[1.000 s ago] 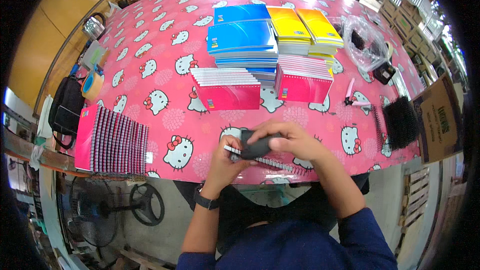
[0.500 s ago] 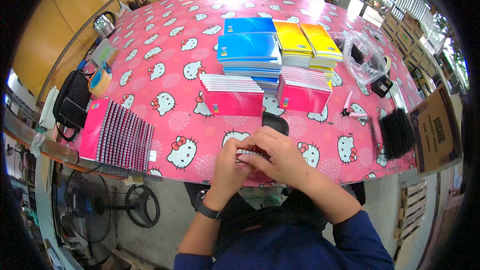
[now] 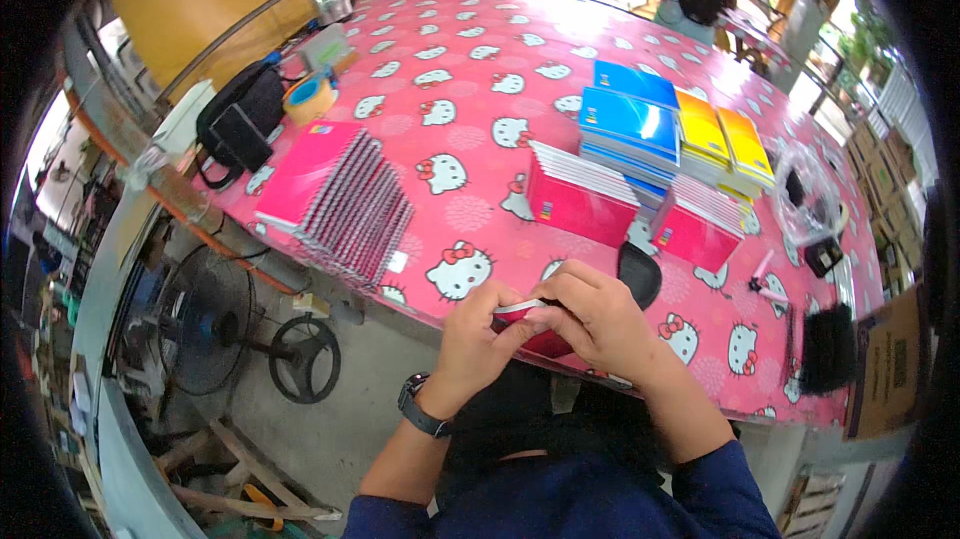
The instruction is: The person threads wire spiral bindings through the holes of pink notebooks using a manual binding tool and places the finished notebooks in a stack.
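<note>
Compared with the frame half a second earlier, the view has swung left: I now see more of the floor fan and the black bag at the left table edge, and the stacks sit further right in the picture. My hands have stayed together at the near edge of the pink patterned table, and they remain closed on the same small red notebook.

Left hand: fingers curled, thumb and fingertips pinching the notebook's left end, where a white strip of its edge shows. A dark wristwatch sits on that wrist.

Right hand: laid over the notebook from the right, fingers bent down across its top, covering most of it. I cannot tell whether the notebook is open or shut.

The notebook is held just at the table's near rim, slightly above it, between both hands. A black oval object lies just beyond the right hand. Further out stand red notebook stacks, with blue stacks and yellow stacks behind them. A fanned row of pink spiral notebooks lies at the left.
</note>
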`<action>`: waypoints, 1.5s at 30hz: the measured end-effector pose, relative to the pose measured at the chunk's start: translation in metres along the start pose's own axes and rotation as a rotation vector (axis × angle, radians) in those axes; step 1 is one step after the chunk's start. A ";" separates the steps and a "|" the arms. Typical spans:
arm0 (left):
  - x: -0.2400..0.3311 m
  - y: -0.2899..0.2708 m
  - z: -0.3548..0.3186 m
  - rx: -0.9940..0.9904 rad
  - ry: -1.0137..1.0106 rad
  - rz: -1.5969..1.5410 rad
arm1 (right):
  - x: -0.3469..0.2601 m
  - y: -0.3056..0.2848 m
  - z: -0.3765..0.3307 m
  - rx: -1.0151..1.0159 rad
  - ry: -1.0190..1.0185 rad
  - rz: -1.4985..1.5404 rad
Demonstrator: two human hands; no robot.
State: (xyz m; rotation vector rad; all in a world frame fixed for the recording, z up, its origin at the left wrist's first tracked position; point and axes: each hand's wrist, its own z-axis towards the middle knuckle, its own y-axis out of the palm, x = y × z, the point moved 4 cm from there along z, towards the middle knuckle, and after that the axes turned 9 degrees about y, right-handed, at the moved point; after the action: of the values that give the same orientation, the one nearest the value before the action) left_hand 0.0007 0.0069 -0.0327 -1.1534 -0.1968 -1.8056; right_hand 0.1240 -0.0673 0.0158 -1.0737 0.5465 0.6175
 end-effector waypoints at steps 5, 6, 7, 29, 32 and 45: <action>-0.002 -0.046 0.001 0.093 -0.018 -0.037 | -0.026 0.022 0.031 -0.117 -0.140 -0.026; -0.001 -0.055 0.003 0.116 -0.009 -0.033 | -0.031 0.024 0.038 -0.126 -0.154 -0.028; 0.000 -0.063 0.004 0.139 0.000 -0.034 | -0.036 0.027 0.045 -0.147 -0.181 -0.062; 0.037 -0.166 0.039 0.324 0.132 0.052 | -0.112 0.042 0.135 -0.035 -0.487 0.081; 0.040 -0.181 0.049 0.471 0.215 0.178 | -0.119 0.035 0.151 -0.013 -0.480 0.032; -0.039 -0.229 0.047 0.812 0.116 0.747 | 0.009 0.123 0.227 0.221 -0.078 0.495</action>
State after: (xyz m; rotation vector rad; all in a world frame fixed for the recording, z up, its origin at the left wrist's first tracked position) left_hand -0.1441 0.1803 0.0379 -0.4333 -0.3361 -0.9560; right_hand 0.0698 0.1847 0.0181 -0.7020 0.8017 1.0007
